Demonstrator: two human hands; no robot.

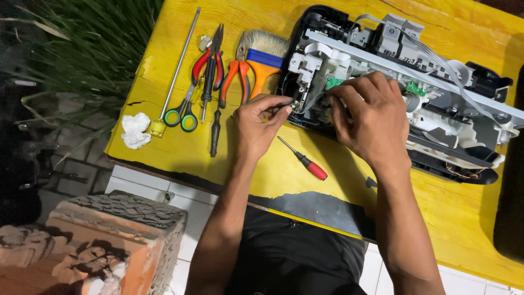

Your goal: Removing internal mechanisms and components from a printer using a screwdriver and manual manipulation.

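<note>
Head view of a yellow desk (pixel 180 145) bearing an opened printer (pixel 404 93), its cover off and its white and black inner frame, grey flat cable and two small green boards exposed. The printer lies at the far right of the desk, directly beyond both hands, which meet at its near left corner. The left hand (pixel 261 128) is pinched shut on a thin dark tool, too small to tell its kind, whose tip touches the printer's left end. The right hand (pixel 368 120) rests on the printer's front edge just beside the left hand, fingers curled down into the mechanism; what they hold, if anything, cannot be told. A red-handled screwdriver (pixel 303 159) lies on the desk between the two forearms, near the hands but apart from them. Left of the printer, side by side: a brush (pixel 263 54) with blue band and orange handle, orange pliers (pixel 236 82), a black screwdriver (pixel 214 123), red-handled pliers (pixel 210 57), green scissors (pixel 183 116), and a long steel rod (pixel 177 74) ending in a yellow handle. A crumpled white tissue (pixel 134 131) sits at the desk's left edge.
</note>
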